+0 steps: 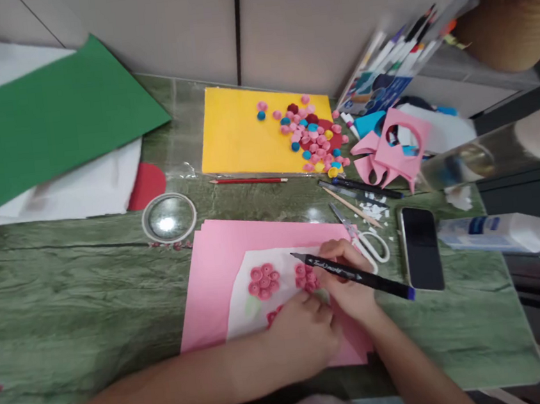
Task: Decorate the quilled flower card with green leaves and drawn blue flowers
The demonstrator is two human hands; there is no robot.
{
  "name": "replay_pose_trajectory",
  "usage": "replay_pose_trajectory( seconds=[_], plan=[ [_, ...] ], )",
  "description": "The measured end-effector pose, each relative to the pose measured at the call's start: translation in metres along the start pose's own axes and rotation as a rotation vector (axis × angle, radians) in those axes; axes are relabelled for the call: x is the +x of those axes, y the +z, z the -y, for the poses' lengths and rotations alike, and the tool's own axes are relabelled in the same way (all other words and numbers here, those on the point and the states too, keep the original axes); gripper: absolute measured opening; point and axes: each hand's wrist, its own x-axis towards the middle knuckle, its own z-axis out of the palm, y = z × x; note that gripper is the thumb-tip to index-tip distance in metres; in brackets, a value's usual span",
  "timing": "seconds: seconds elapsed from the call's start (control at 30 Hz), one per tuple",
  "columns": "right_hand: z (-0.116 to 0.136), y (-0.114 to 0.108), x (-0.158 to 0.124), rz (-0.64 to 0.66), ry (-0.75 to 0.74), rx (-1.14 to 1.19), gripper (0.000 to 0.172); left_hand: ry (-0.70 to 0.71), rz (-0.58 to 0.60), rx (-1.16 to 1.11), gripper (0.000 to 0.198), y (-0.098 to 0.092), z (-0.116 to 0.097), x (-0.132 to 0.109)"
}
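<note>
Fingers (338,254) of the right hand (351,286) are closed round a black marker pen (355,275), gripping it about mid-barrel, tip pointing up and left over the work, purple-capped end sticking out to the right. And the left hand (306,333) comes in from the lower left, knuckles up, fingertips bent down onto the white sheet (242,308) right beside a small pale green scrap (322,296) (pinching it or only pressing beside it, I can't tell, it's blurred). That pen looks light, stiff and smooth-barrelled, so I'd judge a hold near the middle or lower suits it best. On the white sheet sit clusters of rolled pink paper rosettes (263,280), one lot just left of the pen tip, another tucked against the right hand's fingers; these look feather-light and easily crushed, best taken by the outer rim. Under it all, a pink paper sheet (210,279) on the green crinkled table cover (69,313). Just beyond the right hand, white-handled scissors (368,243), then a dark phone (420,247) and a glue bottle (495,233) lying on its side. Left of centre, a round clear lid (169,217). Further back, a red pencil (248,180), a yellow sheet (234,132) carrying a heap of pink, blue and yellow paper coils (314,136), cut-up pink paper (390,147), and away on the far left, a big green sheet (43,116).
</note>
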Motion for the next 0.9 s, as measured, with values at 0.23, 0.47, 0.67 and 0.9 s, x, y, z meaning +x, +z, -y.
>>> replay_pose_trajectory(
  seconds=[0.23, 0.47, 0.67, 0.9],
  plan=[
    [-0.001, 0.011, 0.011, 0.087, -0.073, -0.005, 0.018, -0.021, 0.141, -0.095, 0.011, 0.011, 0.002, 0.0],
    [-0.01, 0.015, 0.01, 0.067, -0.151, 0.028, 0.02, 0.008, 0.022, -0.091, 0.011, 0.015, 0.005, -0.002],
    [-0.01, 0.016, 0.011, 0.072, -0.189, 0.032, 0.02, 0.019, 0.034, -0.096, 0.011, 0.014, 0.006, -0.002],
    [-0.012, 0.015, 0.011, 0.1, -0.194, 0.028, 0.023, 0.015, 0.039, -0.091, 0.012, 0.017, 0.005, -0.003]
  ],
)
